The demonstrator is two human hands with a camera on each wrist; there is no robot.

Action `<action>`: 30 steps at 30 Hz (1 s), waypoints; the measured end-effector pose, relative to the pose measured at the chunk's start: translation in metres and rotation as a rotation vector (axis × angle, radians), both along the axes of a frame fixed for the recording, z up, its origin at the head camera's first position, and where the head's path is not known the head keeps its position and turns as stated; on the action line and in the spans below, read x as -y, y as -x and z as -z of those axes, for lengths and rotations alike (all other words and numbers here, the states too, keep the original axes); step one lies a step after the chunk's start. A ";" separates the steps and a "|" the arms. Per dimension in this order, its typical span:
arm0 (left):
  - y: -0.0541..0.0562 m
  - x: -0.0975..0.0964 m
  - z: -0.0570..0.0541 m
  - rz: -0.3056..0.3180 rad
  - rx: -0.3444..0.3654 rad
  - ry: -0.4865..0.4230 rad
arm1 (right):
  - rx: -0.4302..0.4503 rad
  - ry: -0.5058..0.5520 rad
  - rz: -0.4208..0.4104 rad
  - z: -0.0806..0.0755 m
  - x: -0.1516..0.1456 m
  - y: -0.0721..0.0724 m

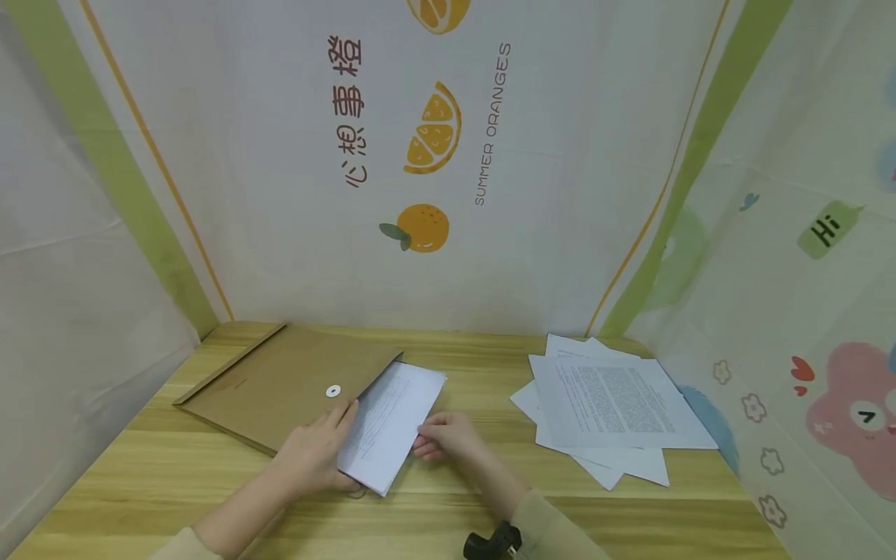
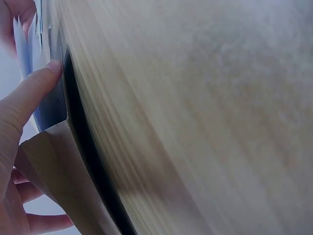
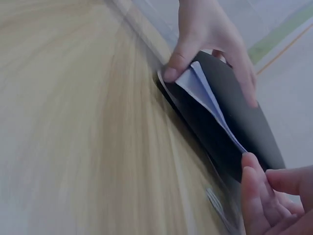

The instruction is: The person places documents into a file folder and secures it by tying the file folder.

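Note:
A brown kraft document envelope (image 1: 280,373) with a white button closure (image 1: 333,390) lies on the left of the table. A stack of printed paper sheets (image 1: 387,424) sticks out of its mouth on the right. My left hand (image 1: 316,451) grips the envelope at that mouth, fingers on top and the thumb (image 2: 41,85) lower, by the dark inner side. At the sheets' outer edge, my right hand (image 1: 451,439) pinches the paper between thumb and fingers. In the right wrist view the sheets (image 3: 208,100) look bent, with the dark envelope interior (image 3: 244,112) around them.
Several printed sheets (image 1: 616,400) lie fanned in a loose pile on the right of the wooden table (image 1: 483,389). A thin string (image 3: 217,208) trails by the envelope's mouth. Printed cloth walls (image 1: 560,194) close off the back and sides.

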State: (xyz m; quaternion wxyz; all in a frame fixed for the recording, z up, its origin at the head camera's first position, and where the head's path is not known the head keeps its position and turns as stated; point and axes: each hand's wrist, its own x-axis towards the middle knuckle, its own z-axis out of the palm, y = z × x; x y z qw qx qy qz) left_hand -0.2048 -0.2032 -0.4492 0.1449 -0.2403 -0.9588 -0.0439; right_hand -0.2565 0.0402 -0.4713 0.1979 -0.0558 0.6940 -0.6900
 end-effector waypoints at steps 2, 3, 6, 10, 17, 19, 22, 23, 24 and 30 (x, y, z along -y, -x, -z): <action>0.000 0.000 0.001 0.004 -0.013 -0.005 | 0.013 0.024 0.028 0.001 0.010 0.001; 0.000 -0.001 0.001 0.005 -0.020 -0.005 | 0.018 0.034 0.042 0.001 0.016 0.002; 0.000 -0.001 0.001 0.004 -0.030 -0.001 | 0.030 0.056 0.070 0.003 0.030 0.004; -0.001 -0.001 -0.001 0.001 -0.007 -0.003 | 0.028 0.050 0.099 0.003 0.046 0.007; -0.002 -0.001 -0.002 0.006 0.010 -0.005 | 0.012 -0.006 0.150 0.000 0.067 0.013; -0.002 0.000 -0.001 0.012 0.008 -0.002 | 0.029 0.011 0.153 0.000 0.071 0.014; -0.002 0.000 -0.002 0.016 0.008 -0.002 | 0.054 0.053 0.143 0.000 0.077 0.016; -0.002 0.000 -0.001 0.017 0.009 0.001 | 0.061 0.063 0.136 0.001 0.078 0.017; -0.002 0.000 -0.002 0.017 0.012 0.000 | 0.069 0.080 0.130 0.001 0.080 0.017; -0.003 0.000 -0.002 0.019 0.016 -0.013 | 0.099 0.121 0.099 0.005 0.083 0.017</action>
